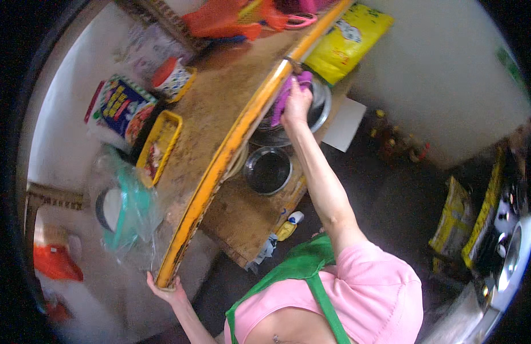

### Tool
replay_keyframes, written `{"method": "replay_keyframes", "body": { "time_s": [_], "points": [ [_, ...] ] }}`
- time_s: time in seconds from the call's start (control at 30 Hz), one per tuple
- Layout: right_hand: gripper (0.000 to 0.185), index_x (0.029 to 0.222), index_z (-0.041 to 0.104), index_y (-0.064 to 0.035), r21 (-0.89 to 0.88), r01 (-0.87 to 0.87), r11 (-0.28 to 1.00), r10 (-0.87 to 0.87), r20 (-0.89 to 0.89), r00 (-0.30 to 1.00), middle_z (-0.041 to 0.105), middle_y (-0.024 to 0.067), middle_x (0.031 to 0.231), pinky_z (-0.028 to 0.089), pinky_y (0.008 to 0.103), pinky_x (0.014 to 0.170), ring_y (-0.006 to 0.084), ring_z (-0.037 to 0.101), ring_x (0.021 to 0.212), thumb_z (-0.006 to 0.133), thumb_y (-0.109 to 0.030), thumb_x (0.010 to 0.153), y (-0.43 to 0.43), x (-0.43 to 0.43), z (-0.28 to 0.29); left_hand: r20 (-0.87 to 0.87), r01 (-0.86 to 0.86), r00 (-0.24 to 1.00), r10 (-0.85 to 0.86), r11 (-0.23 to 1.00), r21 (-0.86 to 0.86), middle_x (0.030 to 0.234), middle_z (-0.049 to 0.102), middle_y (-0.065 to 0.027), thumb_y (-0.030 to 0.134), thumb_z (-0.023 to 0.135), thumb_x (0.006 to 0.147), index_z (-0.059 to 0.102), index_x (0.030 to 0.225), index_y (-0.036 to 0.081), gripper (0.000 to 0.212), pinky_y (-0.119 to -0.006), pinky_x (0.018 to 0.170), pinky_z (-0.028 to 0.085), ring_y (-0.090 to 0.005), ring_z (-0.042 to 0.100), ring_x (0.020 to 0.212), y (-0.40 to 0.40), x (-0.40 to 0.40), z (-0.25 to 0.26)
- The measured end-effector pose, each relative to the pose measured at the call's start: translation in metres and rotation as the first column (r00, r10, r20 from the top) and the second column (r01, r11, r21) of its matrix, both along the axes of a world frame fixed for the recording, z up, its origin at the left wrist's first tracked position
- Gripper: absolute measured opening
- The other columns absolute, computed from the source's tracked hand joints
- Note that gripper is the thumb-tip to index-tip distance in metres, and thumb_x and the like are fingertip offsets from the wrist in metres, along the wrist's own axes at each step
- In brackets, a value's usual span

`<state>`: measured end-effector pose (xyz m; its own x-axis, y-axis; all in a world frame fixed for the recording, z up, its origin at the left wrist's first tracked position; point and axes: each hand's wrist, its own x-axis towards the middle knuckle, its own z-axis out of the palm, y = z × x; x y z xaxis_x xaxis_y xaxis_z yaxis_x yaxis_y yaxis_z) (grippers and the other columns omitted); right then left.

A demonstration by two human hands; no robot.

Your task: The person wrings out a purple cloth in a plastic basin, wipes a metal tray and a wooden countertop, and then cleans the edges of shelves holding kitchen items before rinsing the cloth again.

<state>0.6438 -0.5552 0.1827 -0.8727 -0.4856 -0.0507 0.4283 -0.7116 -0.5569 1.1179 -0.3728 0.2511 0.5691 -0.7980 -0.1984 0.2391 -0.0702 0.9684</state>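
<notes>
A long orange-yellow shelf edge (222,167), worn and scuffed, runs diagonally across the view in front of a brown board surface. My left hand (168,292) grips its lower left end, fingers around the corner. My right hand (297,103) presses a purple cloth (287,96) near a joint in the edging, higher up. Below the right hand, partly hidden by the arm and the edge, are round metal pans (323,107). A round steel bowl (268,171) stands on a lower wooden shelf (235,215).
On the upper board are a yellow tray (177,129), a printed food packet (123,107), a patterned tub (175,79) and a clear plastic bag (132,206). A yellow packet (347,38) lies beyond the edge. Yellow-black sacks (452,215) stand at the right.
</notes>
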Motion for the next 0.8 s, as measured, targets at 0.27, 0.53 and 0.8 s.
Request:
{"method": "replay_keyframes", "body": {
  "time_s": [0.27,0.53,0.8],
  "points": [
    [0.029,0.108,0.052,-0.0036,0.309,-0.316,0.897,0.382,-0.182,0.906,0.061,0.0041,0.095,0.048,0.0292,0.074,0.0132,0.058,0.08,0.061,-0.015,0.082,0.102,-0.073,-0.033,0.011,-0.019,1.0,0.02,0.996,-0.082,0.075,0.051,-0.0026,0.05,0.051,0.083,0.049,0.088,0.009,0.041,-0.024,0.041,0.022,-0.0116,0.036,0.051,0.002,-0.007,0.003],
    [0.028,0.101,0.055,-0.0024,0.41,-0.437,0.8,0.47,0.024,0.882,0.061,0.0074,0.09,0.049,0.0296,0.071,0.0156,0.06,0.079,0.066,-0.013,0.077,0.187,-0.183,-0.069,-0.326,0.004,0.944,-0.046,0.992,-0.128,0.1,0.052,-0.0037,0.067,0.046,0.078,0.042,0.123,0.0,0.081,-0.024,0.063,0.037,-0.0135,0.044,0.074,0.044,-0.008,-0.048],
    [0.025,0.101,0.056,-0.0039,0.533,-0.221,0.816,0.465,-0.379,0.8,0.062,0.0066,0.086,0.048,0.0319,0.072,0.0192,0.06,0.078,0.063,-0.015,0.079,0.139,-0.186,-0.053,-0.484,0.748,0.652,-0.583,0.598,0.287,0.129,0.044,-0.0171,0.042,0.036,0.093,0.038,0.128,0.0,0.054,-0.038,0.098,0.034,-0.0248,0.045,0.116,0.008,-0.273,-0.123]
  ]
}}
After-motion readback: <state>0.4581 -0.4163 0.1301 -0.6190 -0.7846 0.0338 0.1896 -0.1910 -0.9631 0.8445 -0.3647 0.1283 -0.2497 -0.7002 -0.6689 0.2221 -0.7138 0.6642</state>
